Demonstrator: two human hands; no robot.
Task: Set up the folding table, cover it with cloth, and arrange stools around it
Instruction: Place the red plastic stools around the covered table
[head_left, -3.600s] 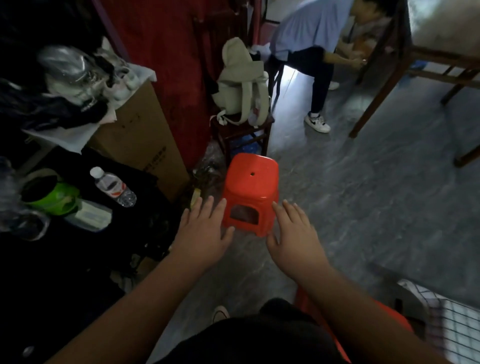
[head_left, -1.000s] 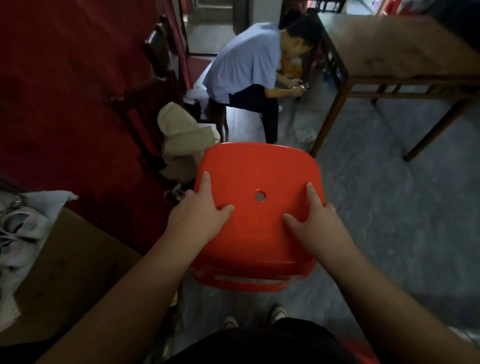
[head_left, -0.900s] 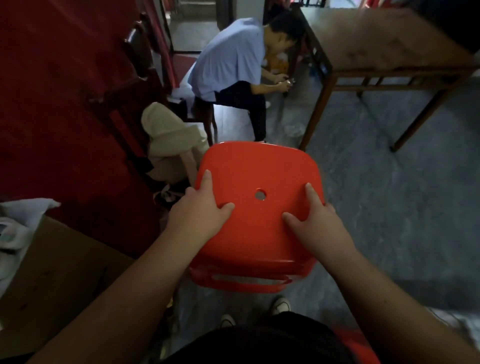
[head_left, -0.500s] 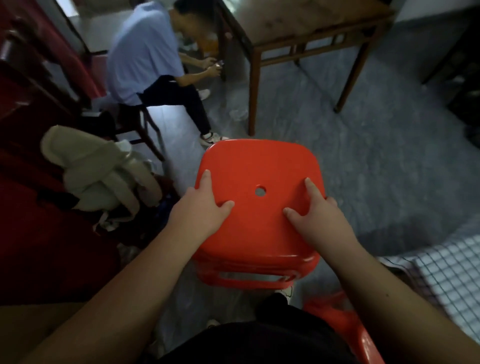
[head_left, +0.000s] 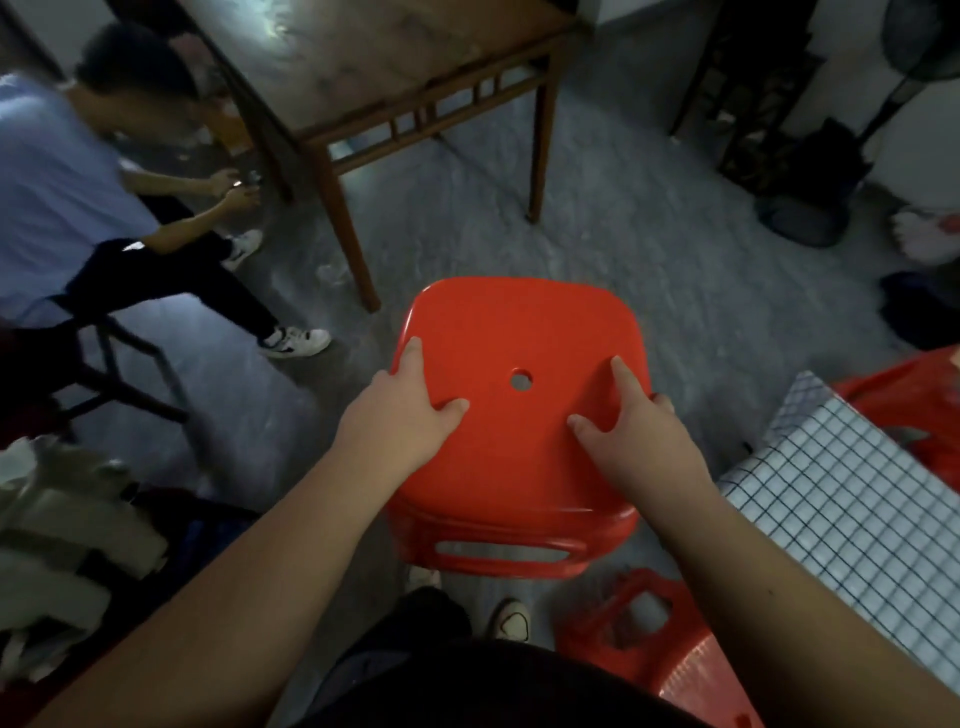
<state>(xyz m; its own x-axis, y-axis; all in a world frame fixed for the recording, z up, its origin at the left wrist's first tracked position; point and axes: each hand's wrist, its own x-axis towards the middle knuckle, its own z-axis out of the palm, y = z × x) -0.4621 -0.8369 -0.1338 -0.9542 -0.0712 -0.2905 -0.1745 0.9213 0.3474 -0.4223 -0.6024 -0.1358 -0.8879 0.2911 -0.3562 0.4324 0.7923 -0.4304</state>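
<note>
Head view: stool unmoved in hands; checked cloth nearer.

Glossy red plastic stool, upright off the floor, beside the checked-cloth-covered table.

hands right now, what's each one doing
left hand: shut on the red stool, gripping its left edge
right hand: shut on the red stool, gripping its right edge

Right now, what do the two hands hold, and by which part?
Both the left hand and right hand hold the red stool by its seat's side edges.
</note>
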